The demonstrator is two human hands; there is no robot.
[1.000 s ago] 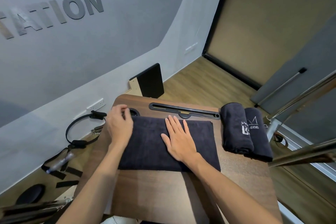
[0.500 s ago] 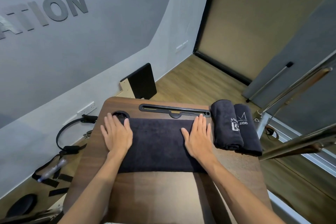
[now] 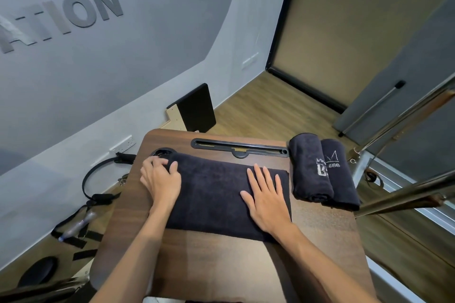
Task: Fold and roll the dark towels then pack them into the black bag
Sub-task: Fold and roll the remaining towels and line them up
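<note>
We press our right hand [image 3: 267,200] flat and spread on the folded towel [image 3: 221,194], while our left hand [image 3: 161,177] curls its fingers around the towel's left end. A loose start there could make the roll skew. Beyond lie two rolled towels [image 3: 322,170] near the table [image 3: 221,265] edge; the bag is unseen.

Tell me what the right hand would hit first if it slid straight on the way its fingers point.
Likely the long black slot set in the brown wooden tabletop, just past the flat dark towel's far edge. The right hand lies flat, fingers pointing away.
</note>
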